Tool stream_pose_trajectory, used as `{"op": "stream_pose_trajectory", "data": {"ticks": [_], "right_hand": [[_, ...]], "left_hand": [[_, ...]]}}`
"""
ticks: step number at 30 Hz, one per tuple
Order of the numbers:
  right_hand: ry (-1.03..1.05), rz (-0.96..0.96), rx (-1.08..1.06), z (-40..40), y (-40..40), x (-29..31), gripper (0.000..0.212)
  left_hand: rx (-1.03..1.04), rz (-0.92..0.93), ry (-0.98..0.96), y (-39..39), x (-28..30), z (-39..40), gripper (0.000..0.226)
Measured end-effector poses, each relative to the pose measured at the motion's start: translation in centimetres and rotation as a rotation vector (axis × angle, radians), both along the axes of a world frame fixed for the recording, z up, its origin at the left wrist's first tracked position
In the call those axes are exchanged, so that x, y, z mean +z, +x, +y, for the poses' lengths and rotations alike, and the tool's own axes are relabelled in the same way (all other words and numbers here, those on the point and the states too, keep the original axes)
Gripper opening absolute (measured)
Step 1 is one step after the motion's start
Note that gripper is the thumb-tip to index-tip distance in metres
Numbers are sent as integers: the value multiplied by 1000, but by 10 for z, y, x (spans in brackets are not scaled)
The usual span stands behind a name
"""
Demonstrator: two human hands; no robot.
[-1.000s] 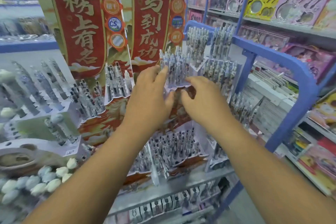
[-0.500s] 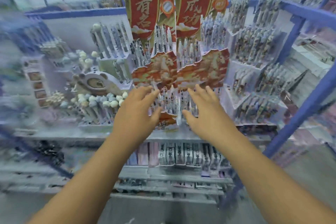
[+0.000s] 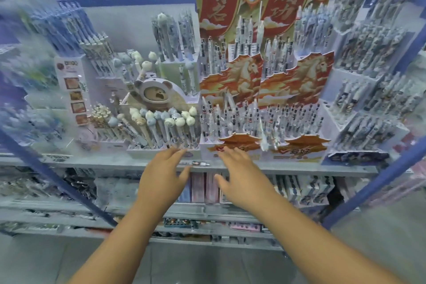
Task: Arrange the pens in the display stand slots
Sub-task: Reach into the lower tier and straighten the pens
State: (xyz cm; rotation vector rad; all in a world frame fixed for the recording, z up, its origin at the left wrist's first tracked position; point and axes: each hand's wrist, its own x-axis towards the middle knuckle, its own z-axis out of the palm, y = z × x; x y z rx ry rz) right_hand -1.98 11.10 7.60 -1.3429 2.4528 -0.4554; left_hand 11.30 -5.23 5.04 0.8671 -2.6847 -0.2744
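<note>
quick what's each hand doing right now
Left hand: open, fingers extended, holding nothing.
Right hand: open, fingers spread, holding nothing.

Left hand [image 3: 162,181] and right hand [image 3: 242,181] outstretched side by side, fingers loosely spread (nothing held).

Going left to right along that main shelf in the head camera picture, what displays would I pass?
Small box with food pictures → bear-face stand of animal-topped pens → two red horse stands → grey tiered pen racks.
</note>
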Motion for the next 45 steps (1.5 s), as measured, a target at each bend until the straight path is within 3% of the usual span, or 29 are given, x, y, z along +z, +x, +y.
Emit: {"op": "stream_pose_trajectory", "data": {"ticks": [5,10,13,17,20,22,25,28,32,37,45], "right_hand": [[26,45,-47,-55,15,-25,57],[71,199,-103,-91,22,-62,40],[12,302,-153,-98,21,-81,33],[-112,278,-151,-93,16,-76,21],[-180,170,-170,-76,12,-55,22],[-321,-39,-278,-62,11,-32,17],[-621,-411,-471,-37,5,9,21],[-738,-527,-537,-6,-5,33,24],[-681,-381,-596,40,-23,29,23],[-504,-177,-541,84,-68,17,32],[-129,122,-110,87,-124,0,50]], "left_hand": [[-17,-41,65,12,-36,-47,48],[-119,-31,-30,7,-68,-71,37],[-130,-12,-58,-1,-74,-74,29],[-171,17,-106,-7,-78,-77,24],[-270,79,-126,-11,-70,-74,18],[-367,114,-90,-19,-56,-66,28],[-477,131,80,-35,-15,-36,24],[-476,229,251,-51,28,0,20],[-437,332,417,-86,69,33,13],[-423,461,454,-140,108,69,4],[-301,539,411,-218,156,103,16]]}}
